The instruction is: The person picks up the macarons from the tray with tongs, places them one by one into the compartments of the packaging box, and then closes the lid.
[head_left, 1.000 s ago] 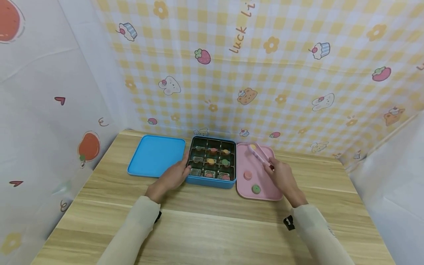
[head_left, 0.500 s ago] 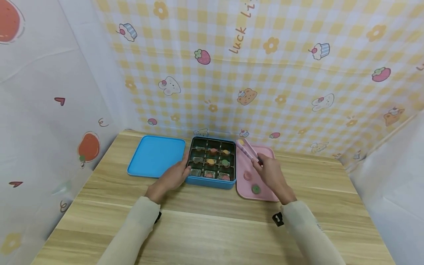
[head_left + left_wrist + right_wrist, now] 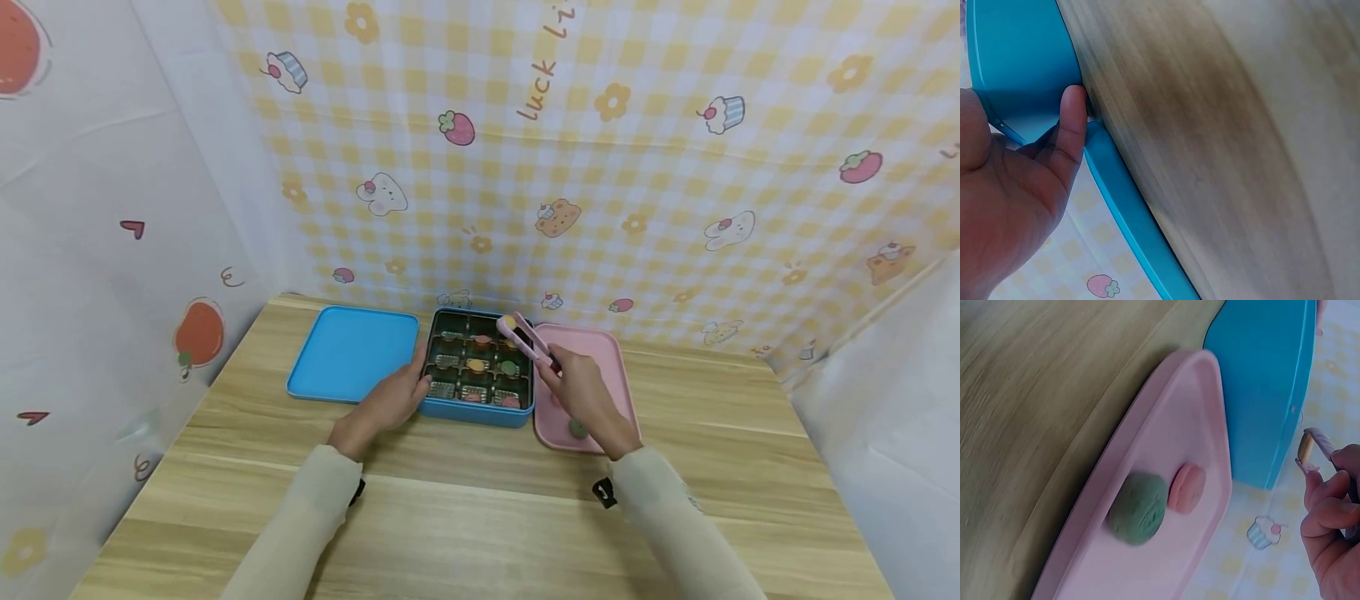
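In the head view, my right hand grips pink tongs above the back right of the blue box. A yellow macaron is pinched between the tong tips; its edge looks tan in the right wrist view. Inside the box, a dark divided insert bears several macarons, among them a yellow one and a green one. My left hand lies against the box's left side with fingers extended, as the left wrist view also shows at the blue wall.
Right of the box, a pink tray carries a green macaron and a pink macaron. The blue lid lies left of the box on the wooden table. A checked cloth hangs behind.
My right hand has moved left from over the pink tray to over the box, carrying the tongs and yellow macaron. The left hand stays against the box.
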The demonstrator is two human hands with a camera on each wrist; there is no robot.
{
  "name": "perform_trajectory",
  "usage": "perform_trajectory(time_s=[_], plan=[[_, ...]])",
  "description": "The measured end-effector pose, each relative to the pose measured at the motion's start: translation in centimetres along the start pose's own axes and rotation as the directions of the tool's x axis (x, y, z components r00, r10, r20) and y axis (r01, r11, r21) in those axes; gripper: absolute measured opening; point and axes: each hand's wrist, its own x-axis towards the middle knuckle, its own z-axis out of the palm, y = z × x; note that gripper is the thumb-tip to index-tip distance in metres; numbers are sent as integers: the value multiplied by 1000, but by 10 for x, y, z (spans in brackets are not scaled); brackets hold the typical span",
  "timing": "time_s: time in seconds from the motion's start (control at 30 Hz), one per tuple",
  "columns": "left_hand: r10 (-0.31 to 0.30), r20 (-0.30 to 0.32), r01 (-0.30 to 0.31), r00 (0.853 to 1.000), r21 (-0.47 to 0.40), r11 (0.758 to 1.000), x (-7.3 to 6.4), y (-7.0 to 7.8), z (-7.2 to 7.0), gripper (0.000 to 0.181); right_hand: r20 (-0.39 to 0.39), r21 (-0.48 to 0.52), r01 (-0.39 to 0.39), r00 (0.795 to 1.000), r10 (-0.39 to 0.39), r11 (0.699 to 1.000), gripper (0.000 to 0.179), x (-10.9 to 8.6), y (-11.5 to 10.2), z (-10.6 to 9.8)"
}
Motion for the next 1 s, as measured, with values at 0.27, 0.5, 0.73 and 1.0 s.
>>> perform_trajectory(time_s=[0.27, 0.5, 0.73, 1.0], plan=[[0, -4, 0, 1000, 3, 1000, 0, 1, 0, 67, 17, 17, 21, 1000, -21, 1000, 19, 2, -11, 10], [3, -10, -3, 1000, 6, 1000, 0, -1, 1, 67, 22, 33, 41, 999, -42, 999, 20, 4, -21, 15], [13, -23, -13, 1000, 5, 1000, 0, -1, 1, 68, 80, 34, 45, 996, -48, 998, 20, 8, -29, 21], [22, -34, -21, 999, 13, 1000, 0, -2, 1, 67, 84, 31, 56, 995, -59, 998, 20, 11, -37, 26]])
